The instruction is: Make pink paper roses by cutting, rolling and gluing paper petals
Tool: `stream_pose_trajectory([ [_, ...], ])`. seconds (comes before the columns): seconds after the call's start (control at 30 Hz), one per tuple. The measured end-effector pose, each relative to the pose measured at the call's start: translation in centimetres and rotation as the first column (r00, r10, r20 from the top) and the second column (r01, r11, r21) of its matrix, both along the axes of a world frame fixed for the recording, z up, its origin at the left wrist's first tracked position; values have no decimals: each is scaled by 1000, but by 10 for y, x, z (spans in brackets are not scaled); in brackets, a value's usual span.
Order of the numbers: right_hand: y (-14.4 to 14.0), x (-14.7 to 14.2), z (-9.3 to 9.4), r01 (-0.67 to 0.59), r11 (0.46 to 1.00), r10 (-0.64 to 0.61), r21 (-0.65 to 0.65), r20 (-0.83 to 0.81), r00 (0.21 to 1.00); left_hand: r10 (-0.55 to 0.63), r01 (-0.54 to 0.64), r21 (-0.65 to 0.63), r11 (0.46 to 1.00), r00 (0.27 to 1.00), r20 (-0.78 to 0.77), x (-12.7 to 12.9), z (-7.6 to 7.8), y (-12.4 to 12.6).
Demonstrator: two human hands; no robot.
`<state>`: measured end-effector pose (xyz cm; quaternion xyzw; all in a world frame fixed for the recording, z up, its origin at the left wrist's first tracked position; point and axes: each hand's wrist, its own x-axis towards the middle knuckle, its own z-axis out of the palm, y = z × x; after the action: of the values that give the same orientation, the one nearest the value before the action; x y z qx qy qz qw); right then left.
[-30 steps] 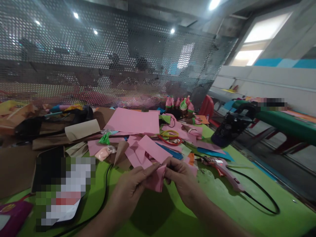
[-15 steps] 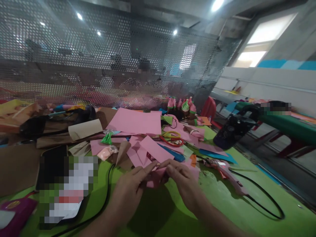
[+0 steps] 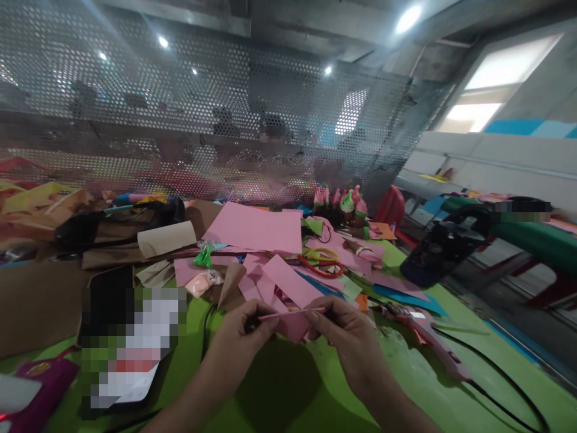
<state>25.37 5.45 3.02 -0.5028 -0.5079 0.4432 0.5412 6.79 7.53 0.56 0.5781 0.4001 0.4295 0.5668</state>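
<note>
Between both hands is a small folded piece of pink paper (image 3: 292, 325), held just above the green table (image 3: 279, 391). My left hand (image 3: 246, 337) pinches its left end between thumb and fingers. My right hand (image 3: 345, 328) grips the right end the same way, thumb on the near side. Just beyond them lies a pink paper strip (image 3: 291, 279) on other pink scraps. Scissors with yellow and red handles (image 3: 322, 264) rest behind that strip. A pink glue gun (image 3: 435, 343) with a black cord lies to the right of my right hand.
A phone (image 3: 144, 355) and a dark flat device (image 3: 108, 300) lie at left. Large pink sheets (image 3: 255, 227), a brown paper cone (image 3: 229, 285) and a green-tipped bag (image 3: 204, 257) are behind. A dark tumbler (image 3: 442, 252) stands at right, before a perforated metal screen (image 3: 180, 132).
Both hands have shifted their grip from pressing over the pink paper to pinching its two ends. The paper's edge now faces up in a straight line. The view has shifted slightly.
</note>
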Motion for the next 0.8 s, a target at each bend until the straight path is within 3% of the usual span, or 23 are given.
stream_pose_trajectory([
  [0.37,2,1,0,8,997,-16,73,110,994,29,-6,-160,987,989,145,1,0,2],
  [0.6,1,1,3,30,957,-98,288,224,970,13,15,-185,983,989,150,-3,11,-1],
  [0.8,-2,1,6,-24,917,-115,397,322,940,13,29,-226,974,983,184,-4,10,0],
])
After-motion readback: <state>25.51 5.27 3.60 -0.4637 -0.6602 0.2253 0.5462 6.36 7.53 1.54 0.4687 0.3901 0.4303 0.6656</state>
